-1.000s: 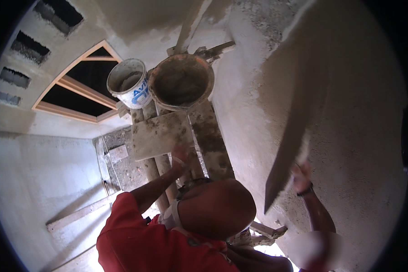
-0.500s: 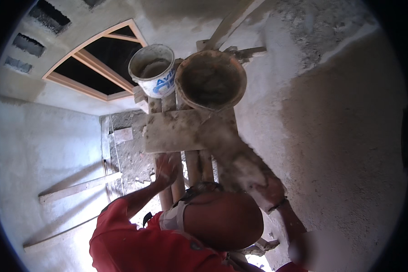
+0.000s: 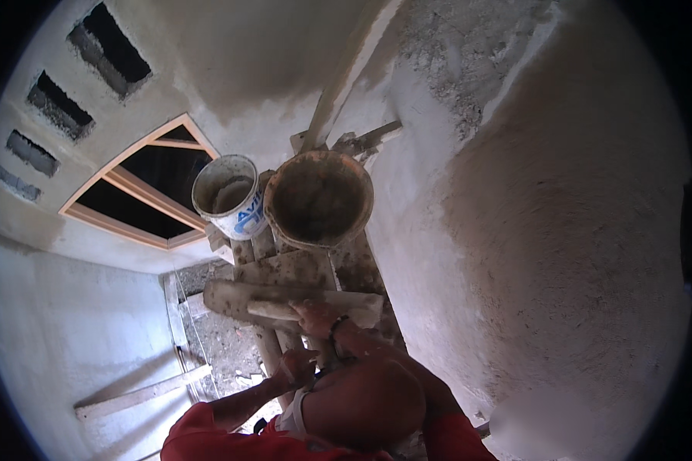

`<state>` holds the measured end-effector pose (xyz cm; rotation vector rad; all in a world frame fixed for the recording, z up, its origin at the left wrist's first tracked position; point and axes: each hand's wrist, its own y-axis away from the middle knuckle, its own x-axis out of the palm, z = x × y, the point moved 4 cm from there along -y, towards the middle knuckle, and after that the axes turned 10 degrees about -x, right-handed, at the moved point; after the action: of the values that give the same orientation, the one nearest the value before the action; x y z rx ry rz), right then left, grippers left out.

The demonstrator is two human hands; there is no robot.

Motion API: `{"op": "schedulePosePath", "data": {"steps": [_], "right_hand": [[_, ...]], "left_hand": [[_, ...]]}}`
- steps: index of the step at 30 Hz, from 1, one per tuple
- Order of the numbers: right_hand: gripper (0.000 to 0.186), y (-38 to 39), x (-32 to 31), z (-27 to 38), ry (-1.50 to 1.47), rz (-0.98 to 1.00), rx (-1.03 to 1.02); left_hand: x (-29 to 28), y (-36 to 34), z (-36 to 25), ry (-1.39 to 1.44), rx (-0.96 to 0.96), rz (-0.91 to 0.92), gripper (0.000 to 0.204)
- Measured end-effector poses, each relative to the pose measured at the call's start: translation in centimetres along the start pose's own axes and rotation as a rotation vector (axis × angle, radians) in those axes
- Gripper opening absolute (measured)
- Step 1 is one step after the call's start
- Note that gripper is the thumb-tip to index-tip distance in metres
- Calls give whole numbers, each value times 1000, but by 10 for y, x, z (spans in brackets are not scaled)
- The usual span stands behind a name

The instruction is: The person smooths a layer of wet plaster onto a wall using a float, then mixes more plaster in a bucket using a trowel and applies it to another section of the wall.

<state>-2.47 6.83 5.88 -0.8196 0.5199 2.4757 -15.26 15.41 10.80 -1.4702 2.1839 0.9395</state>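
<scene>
My right hand point(image 3: 311, 315) is closed on the pale grip of a long, cement-stained wooden float point(image 3: 227, 294), held crosswise over a stained board point(image 3: 284, 266). My left hand point(image 3: 296, 365) is below it, fingers loosely bent and apart, with nothing clear in them. Both bare forearms come up from red sleeves. Between them is a large rounded shape of bare skin point(image 3: 365, 407) with a pale band. Beyond the float, a wide round tub point(image 3: 315, 196) of grey mix stands beside a white bucket point(image 3: 231, 219) with blue print.
Rough planks point(image 3: 361, 265) form a platform along a plastered right wall point(image 3: 553, 269). Debris and ground show below at left. A wooden window frame point(image 3: 134, 184) and rectangular holes sit in the far wall, with a slanting timber point(image 3: 342, 84) behind the tub and a beam point(image 3: 142, 392) at lower left.
My right hand has swung the long float from upright by the right wall leftward to crosswise over the board. My left hand has shifted and bent its fingers. The view has shifted too.
</scene>
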Motion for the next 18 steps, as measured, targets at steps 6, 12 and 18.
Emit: {"op": "schedulePosePath", "data": {"steps": [6, 12, 18], "right_hand": [[45, 28, 9, -26, 26, -364, -94], [26, 153, -47, -57, 299, -273, -174], [12, 322, -111, -70, 403, 132, 280]], "left_hand": [[-12, -34, -50, 66, 274, 40, 33], [-70, -112, -119, 104, 652, -233, 32], [-194, -269, -230, 265, 936, -589, 17]]}}
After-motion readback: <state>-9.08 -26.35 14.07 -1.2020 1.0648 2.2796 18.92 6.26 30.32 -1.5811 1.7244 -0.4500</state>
